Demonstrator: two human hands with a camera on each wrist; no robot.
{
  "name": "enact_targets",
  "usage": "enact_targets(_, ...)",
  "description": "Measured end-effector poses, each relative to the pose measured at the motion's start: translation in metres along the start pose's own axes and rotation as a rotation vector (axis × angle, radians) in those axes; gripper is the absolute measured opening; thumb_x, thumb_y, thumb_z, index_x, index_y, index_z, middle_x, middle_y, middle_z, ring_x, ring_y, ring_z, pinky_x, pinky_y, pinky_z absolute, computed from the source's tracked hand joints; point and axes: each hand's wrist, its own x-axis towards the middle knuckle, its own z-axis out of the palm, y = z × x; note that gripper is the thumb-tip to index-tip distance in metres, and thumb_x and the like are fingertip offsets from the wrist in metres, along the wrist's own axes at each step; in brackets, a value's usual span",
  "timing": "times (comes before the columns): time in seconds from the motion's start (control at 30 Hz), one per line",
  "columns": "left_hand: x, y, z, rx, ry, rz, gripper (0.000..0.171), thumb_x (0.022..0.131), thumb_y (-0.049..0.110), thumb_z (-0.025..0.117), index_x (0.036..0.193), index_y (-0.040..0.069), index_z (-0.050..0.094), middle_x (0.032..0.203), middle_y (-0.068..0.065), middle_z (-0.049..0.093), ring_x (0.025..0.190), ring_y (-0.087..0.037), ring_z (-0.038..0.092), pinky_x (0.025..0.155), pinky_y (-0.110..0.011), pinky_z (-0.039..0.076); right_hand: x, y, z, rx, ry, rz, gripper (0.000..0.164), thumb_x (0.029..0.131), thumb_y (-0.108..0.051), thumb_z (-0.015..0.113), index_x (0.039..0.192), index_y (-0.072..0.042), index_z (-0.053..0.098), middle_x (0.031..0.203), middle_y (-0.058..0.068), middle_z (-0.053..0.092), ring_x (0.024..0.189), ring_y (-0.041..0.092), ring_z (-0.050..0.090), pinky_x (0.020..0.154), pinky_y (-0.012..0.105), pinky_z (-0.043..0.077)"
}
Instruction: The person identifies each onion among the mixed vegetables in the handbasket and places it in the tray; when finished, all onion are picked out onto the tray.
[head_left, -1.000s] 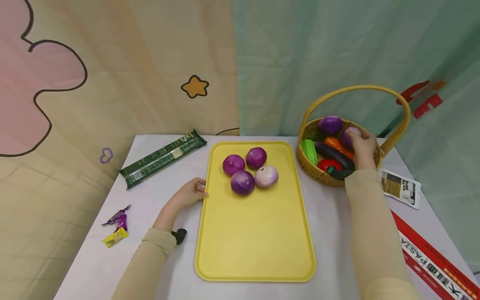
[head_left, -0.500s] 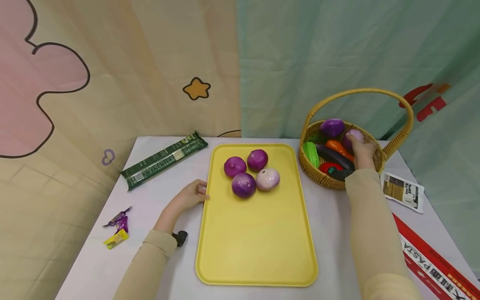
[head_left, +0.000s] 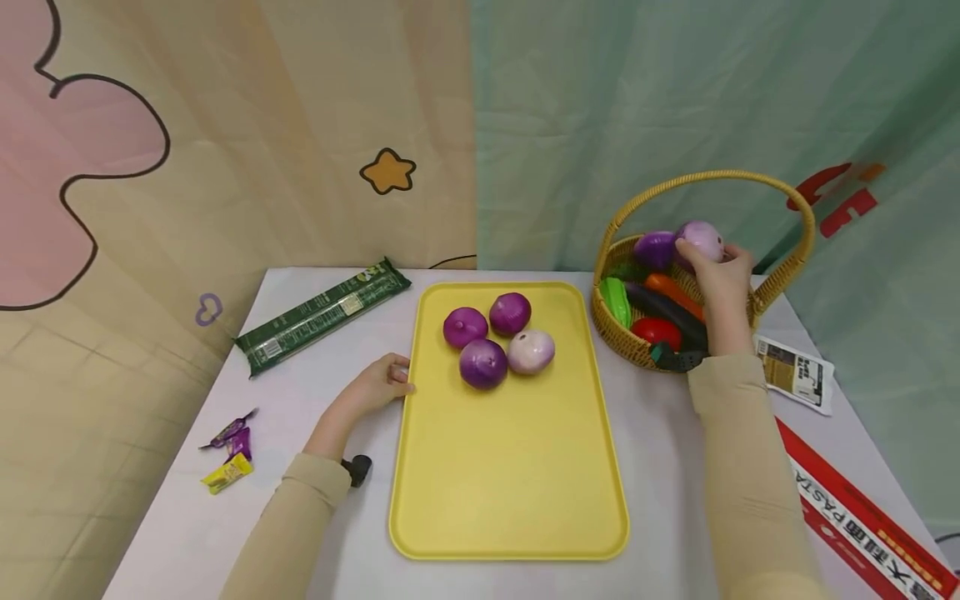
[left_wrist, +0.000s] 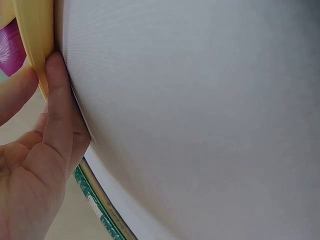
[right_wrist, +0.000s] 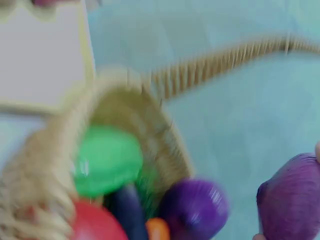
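My right hand (head_left: 723, 279) grips a pale purple onion (head_left: 701, 240) over the wicker basket (head_left: 624, 340), level with its upper part; its purple side shows in the right wrist view. In the basket lie another purple onion (head_left: 654, 248), a dark eggplant (head_left: 667, 314), a red tomato (head_left: 657, 332), a green vegetable (head_left: 617, 300) and an orange one (head_left: 673, 292). My left hand (head_left: 372, 387) pinches the left rim of the yellow tray (head_left: 510, 475) between thumb and fingers (left_wrist: 57, 100). Several onions sit grouped on the tray's far half, three purple and a whitish one (head_left: 531, 352).
A green packet (head_left: 322, 317) lies behind my left hand, and small wrapped candies (head_left: 228, 472) lie at the left. Right of the basket is a white-and-brown pouch (head_left: 795, 375); a red pasta pack (head_left: 862, 517) lies beside my right sleeve. The basket handle arches over its opening.
My right hand has lifted the pale onion up from inside the basket, and it now overlaps the other onion. My left hand stays at the tray's rim.
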Motion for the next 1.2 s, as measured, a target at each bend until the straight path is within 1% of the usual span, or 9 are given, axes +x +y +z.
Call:
enact_targets(0.1,0.0,-0.001,0.0,-0.004,0.001,-0.003,0.047,0.094,0.011,0.064,0.133,-0.007,0.046,0.101,-0.015,0.059,0.089,-0.021,0.055,0.079,-0.031,0.046,-0.026,0.0,0.005,-0.074,-0.063,-0.064,0.095,0.082,-0.05,0.074,0.152,-0.012,0.022,0.153,0.007,0.029,0.128,0.014,0.038,0.113,0.03,0.036)
enact_targets(0.17,0.0,-0.001,-0.001,-0.002,0.0,-0.001,0.047,0.095,0.011,0.064,0.134,-0.007,0.046,0.101,-0.015,0.059,0.088,-0.021,0.055,0.079,-0.03,0.046,-0.047,0.005,0.01,-0.126,-0.136,-0.1,0.095,0.084,-0.05,0.073,0.153,-0.011,0.021,0.154,0.01,0.028,0.13,0.017,0.037,0.113,0.034,0.037)
enact_targets(0.33,0.0,0.001,-0.003,0.001,0.001,-0.008,0.047,0.095,0.01,0.063,0.135,-0.007,0.045,0.101,-0.015,0.057,0.087,-0.021,0.055,0.077,-0.029,0.046,-0.101,0.036,0.032,-0.244,-0.344,-0.183,0.09,0.086,-0.042,0.074,0.152,-0.006,0.025,0.148,0.018,0.037,0.126,0.028,0.043,0.101,0.036,0.043)
enact_targets(0.47,0.001,0.003,-0.003,-0.003,-0.008,-0.003,0.047,0.095,0.01,0.062,0.135,-0.008,0.044,0.101,-0.014,0.056,0.089,-0.021,0.055,0.079,-0.03,0.047,-0.14,0.059,0.051,-0.263,-0.496,-0.229,0.085,0.085,-0.033,0.077,0.15,-0.003,0.03,0.147,0.02,0.039,0.129,0.035,0.045,0.104,0.043,0.044)
enact_targets(0.6,0.001,0.003,-0.002,-0.003,-0.017,0.0,0.048,0.096,0.01,0.062,0.136,-0.008,0.043,0.102,-0.015,0.057,0.09,-0.021,0.055,0.08,-0.031,0.047,-0.169,0.077,0.068,-0.245,-0.639,-0.257,0.084,0.082,-0.027,0.08,0.148,-0.003,0.033,0.149,0.019,0.036,0.134,0.037,0.042,0.107,0.049,0.042)
enact_targets(0.77,0.002,0.002,-0.003,0.006,-0.018,-0.011,0.048,0.095,0.011,0.062,0.135,-0.008,0.043,0.102,-0.015,0.057,0.09,-0.022,0.055,0.079,-0.031,0.046,-0.19,0.095,0.088,-0.276,-0.783,-0.242,0.085,0.077,-0.032,0.085,0.145,-0.007,0.039,0.145,0.013,0.044,0.129,0.034,0.05,0.104,0.048,0.046)
enact_targets(0.93,0.005,0.001,-0.003,0.003,-0.018,-0.023,0.049,0.095,0.012,0.063,0.136,-0.007,0.044,0.103,-0.015,0.057,0.091,-0.022,0.055,0.08,-0.031,0.046,-0.201,0.107,0.108,-0.315,-0.826,-0.225,0.079,0.074,-0.031,0.087,0.137,-0.008,0.046,0.135,0.01,0.055,0.12,0.029,0.057,0.099,0.044,0.05)
enact_targets(1.1,0.006,0.0,-0.003,-0.009,-0.029,-0.027,0.049,0.095,0.012,0.063,0.136,-0.007,0.043,0.103,-0.015,0.057,0.091,-0.022,0.056,0.081,-0.031,0.047,-0.206,0.118,0.122,-0.408,-0.78,-0.304,0.072,0.072,-0.029,0.089,0.13,-0.006,0.052,0.123,0.01,0.061,0.107,0.024,0.059,0.09,0.04,0.05)
enact_targets(1.2,0.006,0.0,-0.003,-0.02,-0.03,-0.023,0.049,0.095,0.01,0.062,0.136,-0.008,0.043,0.102,-0.015,0.057,0.09,-0.021,0.056,0.079,-0.029,0.048,-0.207,0.123,0.127,-0.405,-0.745,-0.345,0.072,0.071,-0.027,0.09,0.128,-0.004,0.052,0.122,0.011,0.06,0.104,0.024,0.058,0.091,0.041,0.049)
